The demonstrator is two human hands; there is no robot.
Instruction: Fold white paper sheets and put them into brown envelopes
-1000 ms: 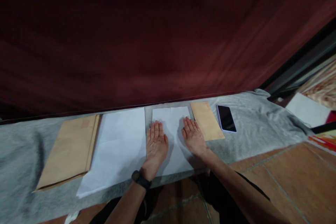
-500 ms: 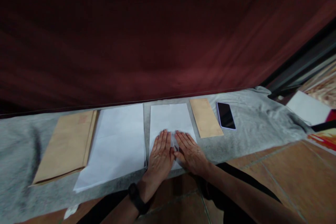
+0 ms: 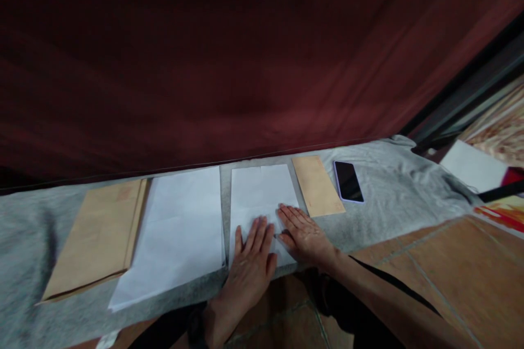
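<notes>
A white sheet of paper (image 3: pixel 258 193) lies on the grey cloth (image 3: pixel 393 196) in the middle. My left hand (image 3: pixel 250 267) rests flat on the sheet's near edge with its fingers stretched out. My right hand (image 3: pixel 302 232) lies flat on the sheet's near right corner, fingers also stretched out. Neither hand holds anything. A small brown envelope (image 3: pixel 316 192) lies just right of the sheet, close to my right hand.
A larger white paper stack (image 3: pixel 180 229) and a big brown envelope (image 3: pixel 95 234) lie to the left. A black phone (image 3: pixel 348 181) lies right of the small envelope. A dark red curtain (image 3: pixel 245 54) hangs behind. Tiled floor (image 3: pixel 450 267) shows at lower right.
Both hands have slid down the white sheet toward me, from its middle to its near edge. My left wrist has dropped below the cloth's edge.
</notes>
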